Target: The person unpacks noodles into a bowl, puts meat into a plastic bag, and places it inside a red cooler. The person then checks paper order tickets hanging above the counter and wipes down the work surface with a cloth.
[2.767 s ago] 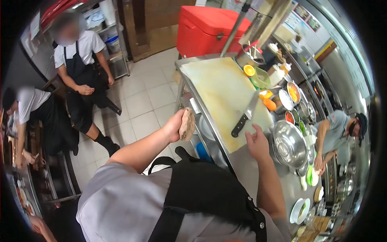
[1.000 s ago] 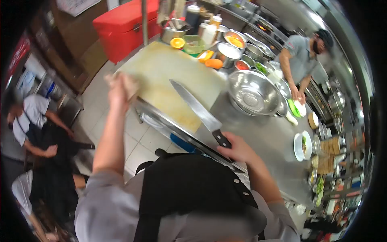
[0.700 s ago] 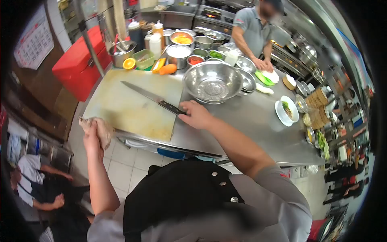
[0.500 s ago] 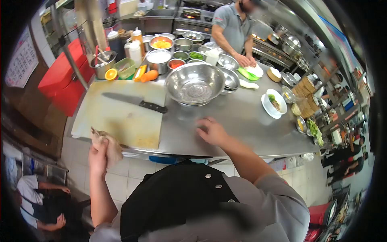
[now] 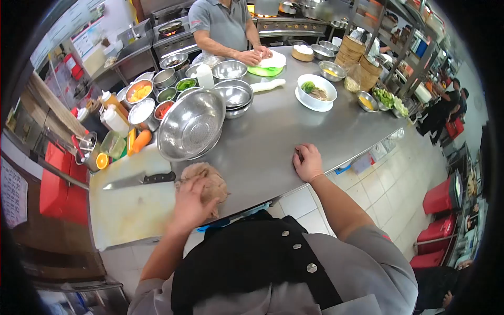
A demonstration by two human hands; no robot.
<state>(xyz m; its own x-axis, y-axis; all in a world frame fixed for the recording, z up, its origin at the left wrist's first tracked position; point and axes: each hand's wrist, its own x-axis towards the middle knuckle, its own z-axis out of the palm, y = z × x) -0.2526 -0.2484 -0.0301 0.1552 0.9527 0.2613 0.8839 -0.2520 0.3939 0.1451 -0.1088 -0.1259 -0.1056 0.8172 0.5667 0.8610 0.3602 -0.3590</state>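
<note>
My left hand point(image 5: 191, 203) is wrapped round a pale brown piece of meat point(image 5: 212, 185) beside the right edge of the cutting board point(image 5: 126, 216). My right hand point(image 5: 308, 161) rests on the steel table point(image 5: 262, 152) near its front edge, fingers curled; whatever it may hold is hidden. A knife point(image 5: 139, 180) with a black handle lies on the board, untouched. Just behind the meat stands a large perforated metal bowl point(image 5: 192, 124), tilted. A carrot point(image 5: 142, 140) and a cut orange point(image 5: 102, 160) are at the board's back edge.
Across the table, a person in a grey shirt point(image 5: 220, 23) handles something white over green leaves point(image 5: 264, 70). A white bowl with food point(image 5: 316, 92) stands further right. Metal bowls and squeeze bottles point(image 5: 114, 119) crowd the back left. Bamboo steamers point(image 5: 350, 51) stand at the back right.
My left hand has brought the meat rightward from the left end of the table to beside the board. My right hand let go of the knife earlier and has moved right. The view has turned right.
</note>
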